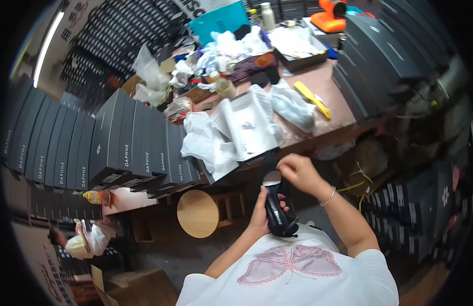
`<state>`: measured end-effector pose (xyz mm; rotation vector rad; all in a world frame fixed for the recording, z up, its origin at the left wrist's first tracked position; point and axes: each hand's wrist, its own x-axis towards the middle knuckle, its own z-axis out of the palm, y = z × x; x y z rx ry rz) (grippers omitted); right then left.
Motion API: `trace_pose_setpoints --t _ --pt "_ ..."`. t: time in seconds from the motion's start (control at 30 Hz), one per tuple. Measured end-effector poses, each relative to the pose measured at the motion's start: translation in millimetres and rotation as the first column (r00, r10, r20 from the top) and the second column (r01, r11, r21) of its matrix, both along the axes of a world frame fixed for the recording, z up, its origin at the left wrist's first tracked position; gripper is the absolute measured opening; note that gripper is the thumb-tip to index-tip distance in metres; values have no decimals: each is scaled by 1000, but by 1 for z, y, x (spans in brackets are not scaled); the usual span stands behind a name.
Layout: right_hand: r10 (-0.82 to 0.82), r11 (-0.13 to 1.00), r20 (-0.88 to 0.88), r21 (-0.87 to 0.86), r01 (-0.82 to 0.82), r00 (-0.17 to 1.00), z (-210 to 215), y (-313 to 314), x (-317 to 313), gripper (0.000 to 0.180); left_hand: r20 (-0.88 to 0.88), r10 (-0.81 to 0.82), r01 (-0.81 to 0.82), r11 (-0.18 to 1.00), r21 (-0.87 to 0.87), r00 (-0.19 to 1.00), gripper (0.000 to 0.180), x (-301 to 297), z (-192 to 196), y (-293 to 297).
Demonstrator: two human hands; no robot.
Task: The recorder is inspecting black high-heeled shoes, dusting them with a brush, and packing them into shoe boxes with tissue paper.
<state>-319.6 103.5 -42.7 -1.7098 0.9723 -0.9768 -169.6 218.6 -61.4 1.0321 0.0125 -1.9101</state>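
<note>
A black shoe [275,206] lies lengthwise in front of my chest, its inside facing up and a pale rounded patch showing toward the far end. My left hand [260,210] is wrapped round it from the left, with fingertips showing on the right side. My right hand [299,174] is closed, fingers curled and pinched beside the far part of the shoe; what they hold, if anything, is hidden. Just beyond, at the table edge, sits an open shoebox [214,176] lined with white tissue paper [201,137].
Grey shoeboxes [112,137] stand in a row on the left; more boxes [371,48] are stacked right. On the pink table [343,104] lie a yellow tool [312,99], a wrapped bundle [292,109] and crumpled paper. A round stool [197,214] stands below. Another person [86,242] is far left.
</note>
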Motion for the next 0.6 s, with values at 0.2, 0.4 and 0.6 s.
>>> trace_pose_setpoints --t 0.2,0.4,0.6 --pt "8 959 -471 -247 -141 882 -69 -165 112 27 -67 81 -85 995 -58 994 70 110 1 -59" --pt "-27 940 -856 -197 -279 516 -186 -244 180 33 -96 59 -58 998 22 994 73 159 0 -113" --pt "-29 974 -672 -185 -129 740 -136 -255 178 45 -110 160 -155 987 53 981 71 175 -1 -143"
